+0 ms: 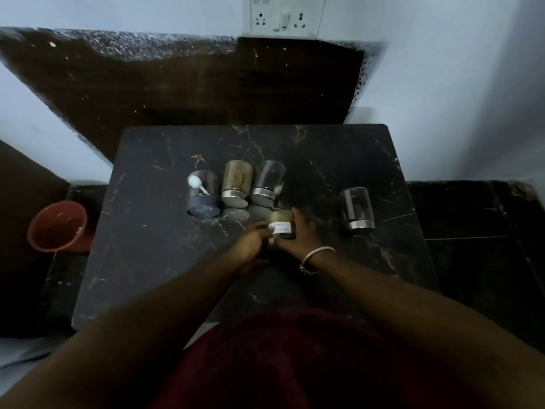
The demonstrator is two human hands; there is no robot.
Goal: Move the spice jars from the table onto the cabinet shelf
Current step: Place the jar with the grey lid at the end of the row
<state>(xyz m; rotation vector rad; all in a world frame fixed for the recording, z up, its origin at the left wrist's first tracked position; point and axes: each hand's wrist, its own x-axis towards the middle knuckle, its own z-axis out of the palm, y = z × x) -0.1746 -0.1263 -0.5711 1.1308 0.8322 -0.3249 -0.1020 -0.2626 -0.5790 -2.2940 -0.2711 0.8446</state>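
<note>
On the dark marble table (153,231), a small jar with a white label (281,225) sits between my two hands. My left hand (250,242) grips its left side and my right hand (298,234) wraps its right side. Behind it three jars stand in a row: a clear jar with a blue base and a white spoon (203,197), a jar of brown powder (236,183), and a jar of dark spice (268,184). Another glass jar with dark contents (356,208) stands apart to the right.
A red-orange bucket (59,227) sits on the floor left of the table. A dark speckled ledge (206,84) runs behind the table under a wall socket plate (281,17). A dark counter (472,231) lies at the right.
</note>
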